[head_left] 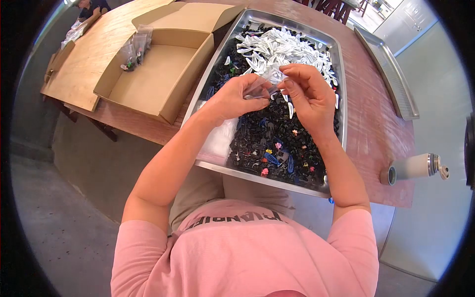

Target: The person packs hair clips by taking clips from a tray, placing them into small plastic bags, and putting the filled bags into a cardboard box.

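My left hand (237, 96) is closed on a small clear plastic bag (257, 90), held above a large metal tray (196, 110). At the bag's right side is my right hand (311, 96), its thumb and fingertips pinched together at the bag's edge. White clips that look like snap hair clips (284, 47) are heaped in the tray's far half. Closer to me lie small black clips (252, 143), mixed with blue snap clips (271, 158) and pink flower-shaped pieces (264, 172). A stack of clear bags (217, 141) rests along the tray's left side, under my left forearm.
An open cardboard box (148, 89) stands left of the tray, with filled clear bags (136, 49) inside. To the right are another metal tray (388, 72) and a bottle (415, 166) on its side. A person (91, 7) is at the far left.
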A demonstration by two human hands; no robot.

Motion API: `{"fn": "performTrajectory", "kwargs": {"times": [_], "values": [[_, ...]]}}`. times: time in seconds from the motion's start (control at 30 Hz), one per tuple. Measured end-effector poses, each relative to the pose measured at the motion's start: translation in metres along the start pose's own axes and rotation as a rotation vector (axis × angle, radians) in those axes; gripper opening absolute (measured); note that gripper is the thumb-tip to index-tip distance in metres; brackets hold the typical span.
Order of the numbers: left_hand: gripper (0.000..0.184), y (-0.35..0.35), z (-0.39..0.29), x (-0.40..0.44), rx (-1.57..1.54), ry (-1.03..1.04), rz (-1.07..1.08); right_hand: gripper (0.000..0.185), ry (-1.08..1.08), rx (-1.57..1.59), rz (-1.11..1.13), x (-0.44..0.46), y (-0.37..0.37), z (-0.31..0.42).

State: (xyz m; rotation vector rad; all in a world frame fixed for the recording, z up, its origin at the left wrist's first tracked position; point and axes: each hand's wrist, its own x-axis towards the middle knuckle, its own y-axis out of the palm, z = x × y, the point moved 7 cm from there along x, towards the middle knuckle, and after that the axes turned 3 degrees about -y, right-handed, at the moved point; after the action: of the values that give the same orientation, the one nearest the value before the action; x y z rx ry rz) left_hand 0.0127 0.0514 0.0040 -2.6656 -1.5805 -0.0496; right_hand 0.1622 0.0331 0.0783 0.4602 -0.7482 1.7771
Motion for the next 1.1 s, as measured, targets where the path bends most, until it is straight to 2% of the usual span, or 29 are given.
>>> {"fn": "performTrajectory", "kwargs": {"times": [0.07,0.13,0.2,0.27,0.3,0.37,0.43,0.5,0.53,0.63,0.7,0.77,0.9,1.1], "values": [[0.037,-0.003,-0.002,-0.001,-0.074,0.014,0.011,0.015,-0.056,-0.121,-0.056,0.0,-0.006,0.004],[0.04,-0.008,-0.003,-0.005,-0.54,-0.078,0.07,0.013,-0.014,-0.187,-0.063,0.001,-0.009,0.002],[0.042,-0.016,-0.008,-0.007,-0.615,-0.067,0.052,0.012,0.03,-0.253,-0.071,0.002,-0.014,0.0],[0.047,-0.021,-0.006,-0.005,-0.714,-0.04,0.063,0.011,0.178,-0.347,0.113,0.003,-0.008,-0.012],[0.047,-0.02,-0.008,-0.005,-0.712,-0.041,0.063,0.011,0.178,-0.345,0.112,0.003,-0.012,-0.015],[0.046,-0.017,-0.012,-0.007,-0.732,-0.038,0.078,0.015,0.309,-0.61,0.53,-0.01,0.0,-0.04],[0.046,-0.018,-0.012,-0.007,-0.735,-0.039,0.074,0.022,0.377,-0.637,0.604,-0.014,0.001,-0.047],[0.046,-0.018,-0.011,-0.006,-0.74,-0.042,0.071,0.023,0.4,-0.725,0.814,-0.023,0.008,-0.048],[0.047,-0.018,-0.011,-0.006,-0.74,-0.027,0.077,0.03,0.488,-0.769,0.876,-0.026,0.009,-0.044],[0.048,-0.017,-0.01,-0.005,-0.754,-0.023,0.084,0.034,0.367,-0.851,0.888,-0.028,0.018,-0.037],[0.049,-0.017,-0.009,-0.004,-0.77,-0.032,0.088,0.037,0.38,-0.86,0.919,-0.031,0.021,-0.039],[0.049,-0.018,-0.008,-0.003,-0.771,-0.024,0.093,0.032,0.307,-0.9,0.946,-0.035,0.025,-0.043],[0.047,-0.02,-0.007,-0.004,-0.753,-0.047,0.053,0.025,0.318,-0.846,0.938,-0.034,0.024,-0.047],[0.048,-0.021,-0.006,-0.005,-0.643,-0.051,-0.005,0.017,0.316,-0.787,0.775,-0.027,0.02,-0.052]]}}
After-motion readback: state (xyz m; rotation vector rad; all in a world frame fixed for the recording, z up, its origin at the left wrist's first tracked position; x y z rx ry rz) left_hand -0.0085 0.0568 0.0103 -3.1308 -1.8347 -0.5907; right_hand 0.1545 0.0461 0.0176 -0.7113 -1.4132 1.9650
